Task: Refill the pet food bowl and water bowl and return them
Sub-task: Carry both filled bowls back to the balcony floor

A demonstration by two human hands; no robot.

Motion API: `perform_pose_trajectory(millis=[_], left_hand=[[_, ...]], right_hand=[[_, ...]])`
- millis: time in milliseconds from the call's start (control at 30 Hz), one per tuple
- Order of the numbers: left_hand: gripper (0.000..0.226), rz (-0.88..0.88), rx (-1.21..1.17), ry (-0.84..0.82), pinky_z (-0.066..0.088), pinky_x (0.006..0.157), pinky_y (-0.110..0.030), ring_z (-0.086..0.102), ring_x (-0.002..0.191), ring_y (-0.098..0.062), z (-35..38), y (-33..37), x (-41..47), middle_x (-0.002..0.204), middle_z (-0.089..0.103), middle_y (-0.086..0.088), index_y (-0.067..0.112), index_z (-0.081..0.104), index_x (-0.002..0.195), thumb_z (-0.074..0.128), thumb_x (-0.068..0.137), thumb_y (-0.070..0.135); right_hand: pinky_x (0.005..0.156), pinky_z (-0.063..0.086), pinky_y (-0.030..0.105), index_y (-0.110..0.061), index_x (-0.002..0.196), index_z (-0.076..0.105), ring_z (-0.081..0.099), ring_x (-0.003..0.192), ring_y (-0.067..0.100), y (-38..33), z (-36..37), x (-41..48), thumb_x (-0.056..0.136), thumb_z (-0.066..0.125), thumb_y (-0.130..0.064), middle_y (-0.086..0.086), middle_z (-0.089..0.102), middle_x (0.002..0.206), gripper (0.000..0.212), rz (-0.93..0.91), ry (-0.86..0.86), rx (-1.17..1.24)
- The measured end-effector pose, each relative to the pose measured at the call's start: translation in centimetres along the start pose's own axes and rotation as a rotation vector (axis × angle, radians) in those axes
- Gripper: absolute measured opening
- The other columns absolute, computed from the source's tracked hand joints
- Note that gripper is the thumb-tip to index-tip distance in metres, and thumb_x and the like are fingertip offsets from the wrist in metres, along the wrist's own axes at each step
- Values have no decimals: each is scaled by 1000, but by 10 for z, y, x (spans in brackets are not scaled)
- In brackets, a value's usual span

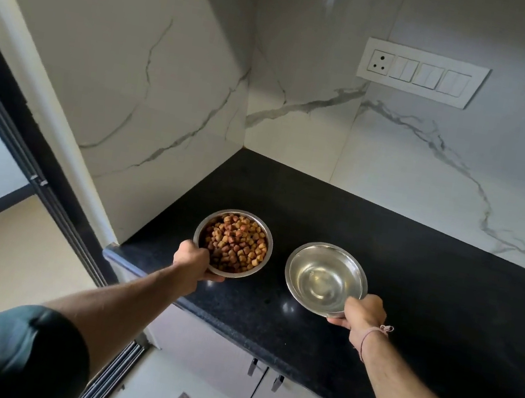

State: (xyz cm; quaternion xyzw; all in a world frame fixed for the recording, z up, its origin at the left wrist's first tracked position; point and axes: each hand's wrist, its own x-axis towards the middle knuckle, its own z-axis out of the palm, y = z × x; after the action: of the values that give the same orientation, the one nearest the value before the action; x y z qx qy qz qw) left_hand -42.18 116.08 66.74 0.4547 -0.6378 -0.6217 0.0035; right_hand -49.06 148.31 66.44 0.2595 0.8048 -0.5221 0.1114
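The round steel food bowl [233, 243], heaped with brown, chunky kibble [235, 242], sits over the near left corner of the speckled black stone counter [429, 296], gripped at its near rim by the left hand [192, 261]. Just beside it, the shiny water bowl [326, 278] holds clear water; the right hand [362, 314] pinches its near rim. Veined marble wall tiles [433, 165] rise behind.

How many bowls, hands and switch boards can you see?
Bowls: 2, the kibble bowl and the water bowl
Hands: 2, the left hand and the right hand
Switch boards: 1, the switch panel
Total: 5
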Motion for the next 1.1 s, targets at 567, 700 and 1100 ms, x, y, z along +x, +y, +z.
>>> perform_pose_trajectory(millis=[567,700,1100], left_hand=[[30,105,-194,98,63,55,-43,77,69,-32,-170,-64,-72,99,72,-25,-4,61,121,45,96,-8],[37,106,-229,171,60,49,-38,76,63,-33,-226,-84,-101,101,70,-29,-6,59,121,36,92,-12],[31,55,-339,422,61,47,-37,76,69,-37,-393,-157,-173,109,65,-25,-1,52,130,39,102,-3]], right_hand=[[44,58,31,5,106,61,75,63,35,-32,78,-130,89,44,12,23,65,107,25,-205,-283,-109],[42,57,32,4,98,59,72,49,31,-35,106,-177,87,41,14,20,64,94,24,-244,-342,-115],[40,56,32,6,98,57,71,45,31,-38,213,-322,89,44,12,28,63,115,17,-351,-573,-176]])
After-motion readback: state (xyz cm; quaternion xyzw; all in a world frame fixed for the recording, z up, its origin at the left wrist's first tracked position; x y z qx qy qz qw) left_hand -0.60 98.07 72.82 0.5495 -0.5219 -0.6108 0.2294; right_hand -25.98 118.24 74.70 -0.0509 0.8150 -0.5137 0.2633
